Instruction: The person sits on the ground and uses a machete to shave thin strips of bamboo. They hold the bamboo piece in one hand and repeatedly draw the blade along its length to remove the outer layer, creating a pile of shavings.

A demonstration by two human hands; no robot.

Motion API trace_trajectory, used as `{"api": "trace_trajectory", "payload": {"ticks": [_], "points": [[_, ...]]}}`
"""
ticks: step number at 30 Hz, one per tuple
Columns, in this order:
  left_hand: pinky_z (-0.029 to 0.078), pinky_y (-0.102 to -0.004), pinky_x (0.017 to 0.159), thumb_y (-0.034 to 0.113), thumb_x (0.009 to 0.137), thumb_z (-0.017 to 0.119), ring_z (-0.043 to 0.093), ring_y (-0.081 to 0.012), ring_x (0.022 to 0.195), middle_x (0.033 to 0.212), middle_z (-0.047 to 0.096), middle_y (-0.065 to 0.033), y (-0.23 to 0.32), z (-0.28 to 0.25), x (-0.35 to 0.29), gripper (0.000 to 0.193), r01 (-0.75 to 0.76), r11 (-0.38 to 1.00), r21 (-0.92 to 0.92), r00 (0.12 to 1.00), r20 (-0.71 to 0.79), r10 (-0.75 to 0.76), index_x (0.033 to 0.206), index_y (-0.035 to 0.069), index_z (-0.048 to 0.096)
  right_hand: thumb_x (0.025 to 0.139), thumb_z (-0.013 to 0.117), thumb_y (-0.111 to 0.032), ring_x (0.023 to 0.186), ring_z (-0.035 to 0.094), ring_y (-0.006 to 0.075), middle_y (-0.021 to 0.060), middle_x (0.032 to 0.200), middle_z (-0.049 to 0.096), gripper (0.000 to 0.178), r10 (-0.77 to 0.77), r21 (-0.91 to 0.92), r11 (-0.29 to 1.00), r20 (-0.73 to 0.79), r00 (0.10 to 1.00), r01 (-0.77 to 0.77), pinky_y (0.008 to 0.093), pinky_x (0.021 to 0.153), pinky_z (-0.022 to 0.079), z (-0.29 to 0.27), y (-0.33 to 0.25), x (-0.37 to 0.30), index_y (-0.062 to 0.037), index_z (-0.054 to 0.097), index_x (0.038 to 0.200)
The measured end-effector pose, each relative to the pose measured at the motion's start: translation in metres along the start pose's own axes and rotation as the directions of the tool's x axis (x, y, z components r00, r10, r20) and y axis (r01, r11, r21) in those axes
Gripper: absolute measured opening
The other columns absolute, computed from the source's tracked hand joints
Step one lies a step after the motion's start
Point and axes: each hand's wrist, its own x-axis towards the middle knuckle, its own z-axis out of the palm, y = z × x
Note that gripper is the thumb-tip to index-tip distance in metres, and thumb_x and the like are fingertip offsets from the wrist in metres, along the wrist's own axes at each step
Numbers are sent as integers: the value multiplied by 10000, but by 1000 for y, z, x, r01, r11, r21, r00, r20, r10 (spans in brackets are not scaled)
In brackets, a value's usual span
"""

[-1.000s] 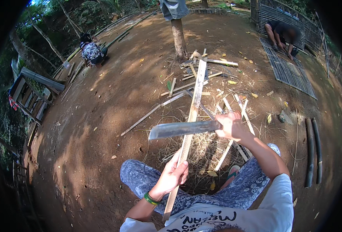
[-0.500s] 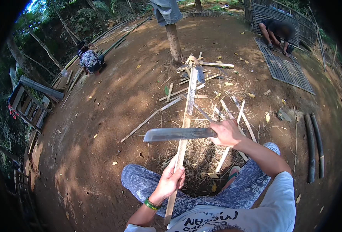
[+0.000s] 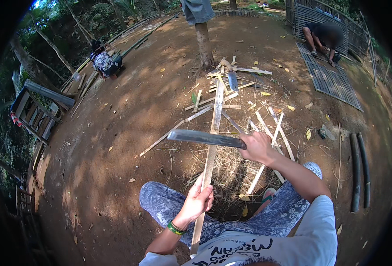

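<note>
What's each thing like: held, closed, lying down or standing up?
Pale strip: held in the left hand
Big knife: held crosswise over the strip
Left hand: closed
Right hand: closed on big knife
Other knife: lying loose
Dark poles: lying side by side
Slatted panel: lying flat
Tree trunk: upright

Occluded, cropped and blurry bits

Right hand (image 3: 256,147) covers most of the long knife's (image 3: 205,138) handle. Blade crosses over the pale strip (image 3: 217,115), hiding a short stretch; contact between them: can't tell. Left hand (image 3: 196,201) wraps the strip, masking another stretch. Light shirt (image 3: 311,230) cut by bottom edge. Sandalled foot (image 3: 267,198) partly behind patterned trousers (image 3: 162,201). Grey-blue cloth (image 3: 197,11) on the trunk (image 3: 203,44) cropped at top. Right-side co-worker (image 3: 315,31): face blurred. Left-side co-worker (image 3: 104,63): too small, hands unreadable.
</note>
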Motion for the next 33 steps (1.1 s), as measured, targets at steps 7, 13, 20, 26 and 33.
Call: {"api": "trace_trajectory", "payload": {"ticks": [7, 13, 20, 26, 33], "points": [[394, -215, 452, 129, 1064, 458, 442, -76, 540, 771, 455, -5, 3, 2, -9, 518, 64, 994, 90, 997, 33, -67, 1537, 157, 248, 829, 665, -297, 705, 695, 343, 154, 727, 687, 237, 272, -42, 961, -46, 961, -274, 443, 675, 574, -22, 27, 23, -76, 682, 912], [379, -215, 463, 129, 1064, 453, 405, -66, 526, 765, 441, 10, -1, 1, -26, 560, 121, 992, 42, 990, 67, -124, 1567, 183, 212, 748, 667, -254, 746, 701, 370, 186, 737, 688, 231, 289, 0, 956, -179, 940, -293, 480, 714, 566, -30, 77, 36, -82, 731, 887], [336, -214, 449, 141, 1075, 433, 364, -66, 524, 739, 394, 17, -2, 0, -19, 559, 142, 989, 46, 982, 122, -146, 1575, 178, 186, 758, 628, -210, 775, 691, 419, 245, 745, 678, 222, 351, -57, 928, -189, 917, -367, 513, 752, 549, -2, 134, 55, -34, 728, 848], [331, -211, 449, 176, 1093, 379, 345, -59, 519, 728, 367, 14, 11, -15, -29, 429, 115, 993, -15, 990, 83, -114, 1505, 199, 263, 779, 615, -217, 764, 675, 431, 240, 712, 663, 249, 507, 236, 854, -171, 845, -464, 504, 772, 537, 1, 112, 51, 14, 704, 808], [302, -192, 406, 273, 1099, 363, 338, -56, 479, 738, 422, -4, 23, -11, -3, 383, 62, 990, -123, 997, 61, -55, 1469, 206, 293, 785, 651, -228, 535, 622, 301, 154, 619, 639, 214, 378, 395, 869, -144, 914, -297, 422, 559, 509, 3, 45, 21, -16, 678, 801]]}}
